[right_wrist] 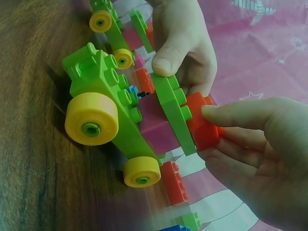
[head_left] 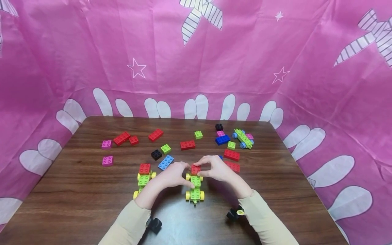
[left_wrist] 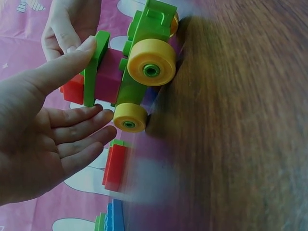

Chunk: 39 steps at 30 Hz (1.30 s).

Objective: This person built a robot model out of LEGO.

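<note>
A toy car (head_left: 195, 194) with a lime-green base and yellow wheels stands on the table in front of me. On its base sits a purple brick (right_wrist: 156, 126), topped by a flat lime-green brick (right_wrist: 169, 108). My left hand (head_left: 175, 175) holds this flat brick lengthwise, thumb on one end and fingertips by the other. A red brick (right_wrist: 198, 121) sits on the flat brick's far end. Thumb and fingers of my right hand (head_left: 216, 168) pinch that red brick from the side.
Left of the hands stands a similar yellow-wheeled car (head_left: 144, 181) with a red brick on top. A blue-wheeled base (head_left: 243, 139) lies at the back right. Loose bricks are spread beyond the hands, among them a light-blue one (head_left: 166, 162) and a black one (head_left: 156, 154).
</note>
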Each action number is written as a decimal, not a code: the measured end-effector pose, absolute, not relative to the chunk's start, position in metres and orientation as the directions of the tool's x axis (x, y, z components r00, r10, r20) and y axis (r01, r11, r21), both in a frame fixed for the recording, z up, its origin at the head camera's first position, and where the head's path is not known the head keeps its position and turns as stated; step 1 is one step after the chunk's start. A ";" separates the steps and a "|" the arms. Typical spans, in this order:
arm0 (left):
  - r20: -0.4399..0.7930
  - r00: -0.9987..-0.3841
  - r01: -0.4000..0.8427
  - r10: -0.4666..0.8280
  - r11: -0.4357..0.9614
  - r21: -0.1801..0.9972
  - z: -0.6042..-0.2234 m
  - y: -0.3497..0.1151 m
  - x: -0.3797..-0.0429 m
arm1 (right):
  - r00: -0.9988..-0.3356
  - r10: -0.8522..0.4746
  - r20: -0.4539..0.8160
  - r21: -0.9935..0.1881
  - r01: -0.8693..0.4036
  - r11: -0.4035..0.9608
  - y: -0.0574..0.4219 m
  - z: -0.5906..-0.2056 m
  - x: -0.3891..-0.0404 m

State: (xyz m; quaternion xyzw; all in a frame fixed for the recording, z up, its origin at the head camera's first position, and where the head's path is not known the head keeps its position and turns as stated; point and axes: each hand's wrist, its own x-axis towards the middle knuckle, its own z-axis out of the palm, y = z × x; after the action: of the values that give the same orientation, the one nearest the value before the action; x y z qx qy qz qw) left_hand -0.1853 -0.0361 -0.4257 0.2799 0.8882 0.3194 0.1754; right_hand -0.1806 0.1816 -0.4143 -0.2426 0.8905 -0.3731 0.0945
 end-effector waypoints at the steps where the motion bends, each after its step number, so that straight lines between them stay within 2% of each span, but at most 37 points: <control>1: -0.132 -0.783 0.383 0.608 0.638 0.668 -0.425 -0.036 -0.185 | -0.866 -0.500 0.009 -0.710 -0.358 0.607 0.182 -0.414 -0.181; 20: -0.188 -0.777 0.367 0.600 0.676 0.639 -0.424 -0.037 -0.183 | -0.862 -0.507 -0.013 -0.730 -0.339 0.594 0.183 -0.415 -0.182; 29: -0.143 -0.771 0.418 0.621 0.662 0.622 -0.424 -0.040 -0.182 | -0.847 -0.531 0.022 -0.735 -0.373 0.565 0.189 -0.421 -0.180; 39: -0.108 -0.776 0.437 0.621 0.654 0.617 -0.419 -0.038 -0.179 | -0.882 -0.471 0.023 -0.726 -0.338 0.599 0.187 -0.429 -0.178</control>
State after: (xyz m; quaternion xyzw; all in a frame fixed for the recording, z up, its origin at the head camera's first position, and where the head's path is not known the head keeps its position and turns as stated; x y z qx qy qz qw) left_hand -0.1794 -0.0377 -0.4191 0.2954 0.8958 0.2927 0.1569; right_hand -0.1775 0.1870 -0.4294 -0.2273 0.8899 -0.3861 0.0856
